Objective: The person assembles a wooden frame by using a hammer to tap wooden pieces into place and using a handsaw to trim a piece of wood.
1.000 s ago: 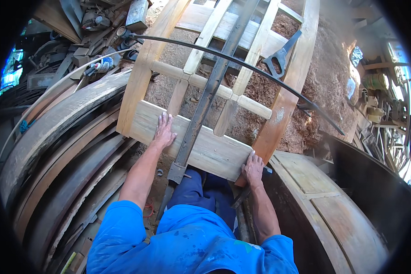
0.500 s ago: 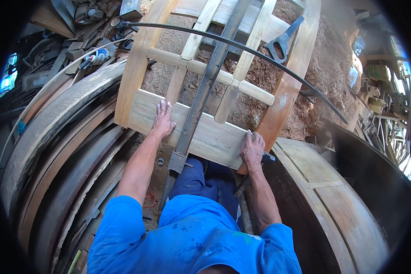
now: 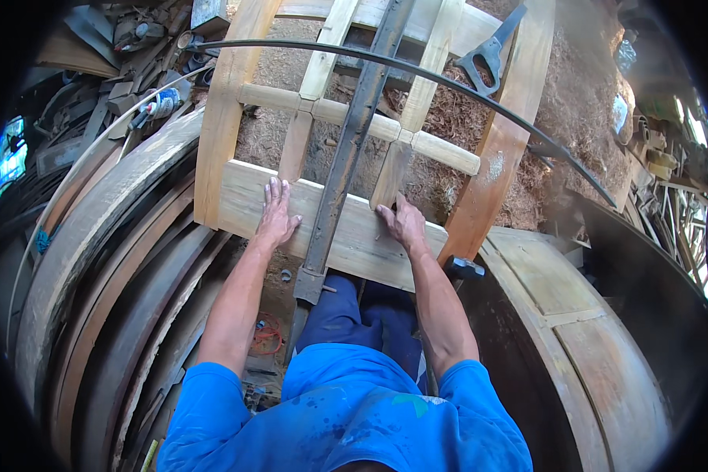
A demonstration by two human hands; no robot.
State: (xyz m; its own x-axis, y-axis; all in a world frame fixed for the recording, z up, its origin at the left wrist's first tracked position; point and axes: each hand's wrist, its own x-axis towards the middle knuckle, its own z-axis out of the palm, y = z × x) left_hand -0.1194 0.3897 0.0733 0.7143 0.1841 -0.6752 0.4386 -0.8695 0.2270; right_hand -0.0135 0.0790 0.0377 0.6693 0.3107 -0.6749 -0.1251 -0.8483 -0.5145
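Note:
Across the near end of a curved wooden frame [image 3: 214, 165] lies a pale wooden board [image 3: 350, 245]. My left hand [image 3: 277, 214] rests on the board's left part, fingers stretched out and thumb apart. At the lower end of a short wooden slat [image 3: 391, 175], my right hand [image 3: 405, 225] has its thumb and bent fingers closed about the slat tip, beside the board's far edge. A second short slat [image 3: 296, 145] meets the board near my left fingertips. The long metal bar clamp [image 3: 340, 182] runs over the board between my hands.
A handsaw [image 3: 484, 61] lies on the frame's right side. A hammer [image 3: 464, 268] sits by the frame's near right corner. A thin dark strip [image 3: 417, 72] arcs across the frame. Curved wood pieces [image 3: 110, 236] stand at left, a panelled wooden piece [image 3: 582, 315] at right.
My right hand has moved left from the board's right end to the slat's lower end, uncovering the hammer. My left hand stays on the board. The view has shifted slightly.

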